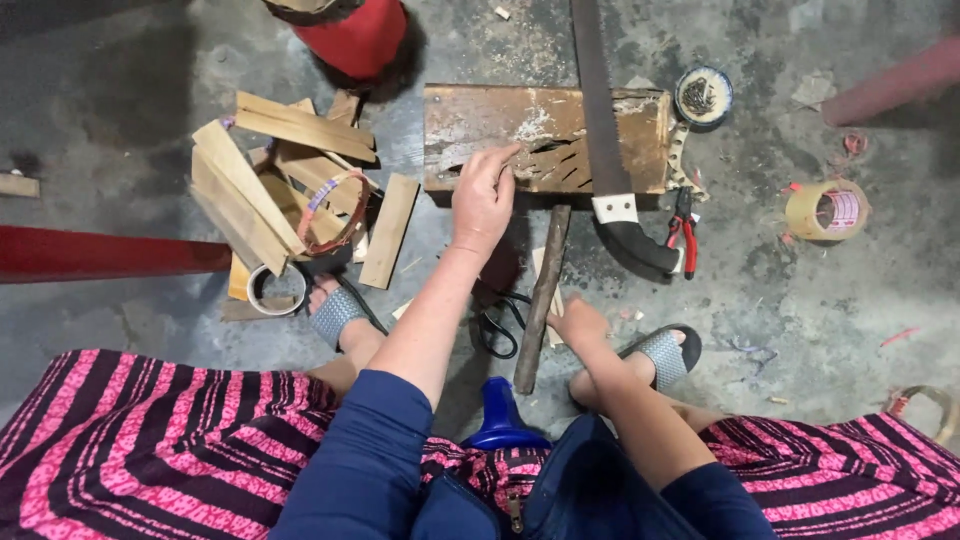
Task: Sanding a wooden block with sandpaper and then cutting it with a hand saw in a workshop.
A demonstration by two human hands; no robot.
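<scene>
On the concrete floor, left hand (484, 195) fingering wooden block (545, 138) — loose grip, right hand (577, 322) clasping stick (541, 296)

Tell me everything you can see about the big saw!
The saw has a long, dark, flat blade and a black handle with a pale band where the two join. It lies flat, its blade crossing the worn wooden block and running up out of the picture, its handle resting on the grey floor beside red-handled pliers. Neither hand touches it; the left hand rests on the block nearby.
</scene>
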